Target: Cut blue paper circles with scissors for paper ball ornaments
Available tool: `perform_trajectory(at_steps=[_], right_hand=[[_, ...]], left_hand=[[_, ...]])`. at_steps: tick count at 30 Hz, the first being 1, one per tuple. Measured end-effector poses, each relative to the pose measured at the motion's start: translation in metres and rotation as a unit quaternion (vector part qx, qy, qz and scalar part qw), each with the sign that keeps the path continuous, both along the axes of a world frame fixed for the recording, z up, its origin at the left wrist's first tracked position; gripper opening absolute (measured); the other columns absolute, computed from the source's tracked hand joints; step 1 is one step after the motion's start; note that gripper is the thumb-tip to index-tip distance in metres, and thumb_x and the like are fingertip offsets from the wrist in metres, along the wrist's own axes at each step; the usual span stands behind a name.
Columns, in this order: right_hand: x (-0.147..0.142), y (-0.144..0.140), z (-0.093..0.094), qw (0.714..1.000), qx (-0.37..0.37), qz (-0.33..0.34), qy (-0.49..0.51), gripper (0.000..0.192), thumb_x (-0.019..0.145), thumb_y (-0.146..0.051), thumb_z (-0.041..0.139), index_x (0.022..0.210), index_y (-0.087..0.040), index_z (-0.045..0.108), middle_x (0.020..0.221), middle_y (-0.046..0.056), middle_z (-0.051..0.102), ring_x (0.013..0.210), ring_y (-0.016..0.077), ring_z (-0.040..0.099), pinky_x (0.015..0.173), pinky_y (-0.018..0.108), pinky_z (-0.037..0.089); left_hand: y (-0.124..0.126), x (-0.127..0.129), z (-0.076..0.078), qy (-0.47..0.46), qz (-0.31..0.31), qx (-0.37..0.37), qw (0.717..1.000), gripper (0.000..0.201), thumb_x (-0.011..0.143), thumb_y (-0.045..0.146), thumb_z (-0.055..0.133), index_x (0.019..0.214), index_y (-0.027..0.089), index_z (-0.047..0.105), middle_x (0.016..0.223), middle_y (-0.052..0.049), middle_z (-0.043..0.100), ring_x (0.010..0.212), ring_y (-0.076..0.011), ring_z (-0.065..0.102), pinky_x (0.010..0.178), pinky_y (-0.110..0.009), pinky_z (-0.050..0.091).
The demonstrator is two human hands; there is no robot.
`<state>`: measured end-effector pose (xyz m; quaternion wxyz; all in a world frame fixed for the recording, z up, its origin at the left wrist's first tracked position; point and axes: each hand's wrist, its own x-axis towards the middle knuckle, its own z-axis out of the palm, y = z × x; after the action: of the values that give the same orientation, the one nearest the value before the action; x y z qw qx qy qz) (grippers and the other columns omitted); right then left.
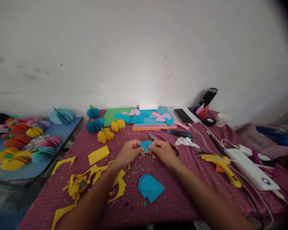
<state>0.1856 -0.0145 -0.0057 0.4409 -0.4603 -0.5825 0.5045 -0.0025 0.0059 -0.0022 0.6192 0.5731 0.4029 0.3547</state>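
Observation:
Between them, my left hand (132, 150) and my right hand (162, 150) pinch a small rounded blue paper piece (146, 145) above the middle of the table. A sliver of yellow shows at its edge and below it. Both thumbs press on its front; the other fingers are mostly hidden behind. Closer to me lies a loose pile of blue paper cutouts (150, 187), some curved, one cornered. Just behind my right hand, scissors (174, 147) rest on the cloth, partly covered by it. A folded yellow paper rectangle (99, 155) lies left of my left hand.
Yellow scraps (120, 188) spread around my left forearm. Paper pumpkins (105, 135) stand at the back left, more on a blue side table (72, 127). At right are a yellow glue gun (222, 166), a white power strip (252, 169), cords, a paper cup (222, 120) and a phone (183, 116).

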Motion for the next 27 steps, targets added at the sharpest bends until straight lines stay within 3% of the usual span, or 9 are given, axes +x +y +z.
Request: perform_trajectory(at_steps=[12, 27], right_hand=[[0.001, 0.0014, -0.0049, 1.0, -0.024, 0.0, 0.014, 0.024, 0.083, -0.037, 0.063, 0.069, -0.017, 0.061, 0.057, -0.002, 0.062, 0.046, 0.0099, 0.05, 0.049, 0.023, 0.036], [-0.0004, 0.0014, -0.0015, 0.999, -0.033, 0.005, 0.029, 0.028, 0.08, -0.04, 0.065, 0.066, -0.017, 0.059, 0.059, -0.002, 0.062, 0.044, 0.0094, 0.05, 0.045, 0.022, 0.037]], left_hand=[[0.0031, -0.002, -0.0072, -0.01, -0.007, 0.005, 1.0, 0.021, 0.075, 0.03, 0.069, 0.084, 0.014, 0.058, 0.067, -0.001, 0.065, 0.057, -0.0111, 0.059, 0.055, -0.023, 0.047], [0.0026, -0.0023, -0.0039, -0.005, -0.013, -0.007, 1.0, 0.024, 0.072, 0.031, 0.072, 0.081, 0.014, 0.058, 0.066, -0.001, 0.066, 0.055, -0.0102, 0.059, 0.056, -0.023, 0.048]])
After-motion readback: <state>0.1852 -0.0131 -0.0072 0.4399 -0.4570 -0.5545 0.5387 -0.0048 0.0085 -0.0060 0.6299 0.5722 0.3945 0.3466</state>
